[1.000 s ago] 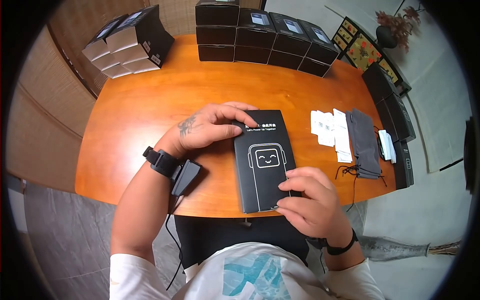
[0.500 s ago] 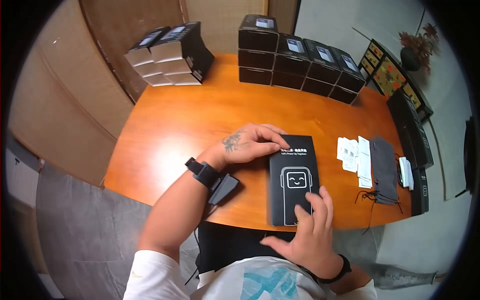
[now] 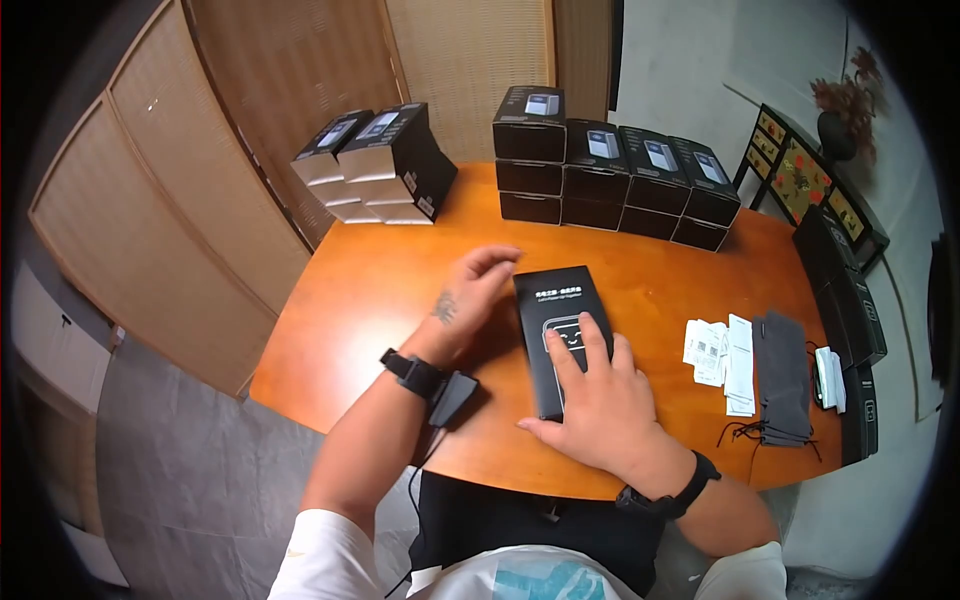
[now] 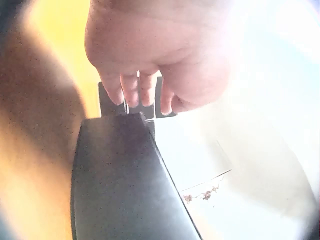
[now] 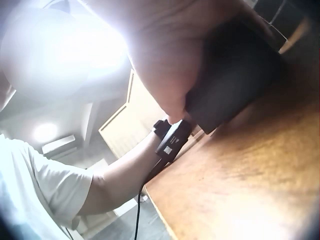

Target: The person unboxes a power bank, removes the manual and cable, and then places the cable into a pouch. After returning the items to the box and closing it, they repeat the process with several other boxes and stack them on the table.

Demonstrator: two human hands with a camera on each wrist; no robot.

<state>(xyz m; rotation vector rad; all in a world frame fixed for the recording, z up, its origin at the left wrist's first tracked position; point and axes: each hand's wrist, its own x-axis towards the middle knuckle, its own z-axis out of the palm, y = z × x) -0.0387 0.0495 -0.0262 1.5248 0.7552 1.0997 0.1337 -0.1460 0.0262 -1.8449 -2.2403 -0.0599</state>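
Note:
A flat black box (image 3: 528, 300) with white lettering and a line-drawn smiling face lies on the wooden table in front of me. My right hand (image 3: 605, 405) rests over its lower part, fingers spread and straight across the printed face, thumb out at the near end. In the right wrist view the palm covers much of the dark box (image 5: 235, 90). Beside the box's far left corner is my left hand (image 3: 474, 295), its fingers loosely bent and holding nothing. Those loose fingers hang down in the left wrist view, below the palm (image 4: 160, 45).
Stacks of black boxes (image 3: 595, 180) stand along the table's back edge, with another stack (image 3: 395, 165) at back left. White paper slips (image 3: 738, 365), a grey drawstring pouch (image 3: 782, 380) and more black boxes (image 3: 860, 330) are at the right. A cable hangs from the left wrist camera (image 3: 452, 400).
My right hand has shifted from the box's lower right edge to lie across its top. My left hand has come off the box's upper corner to the left. The head view has tilted up.

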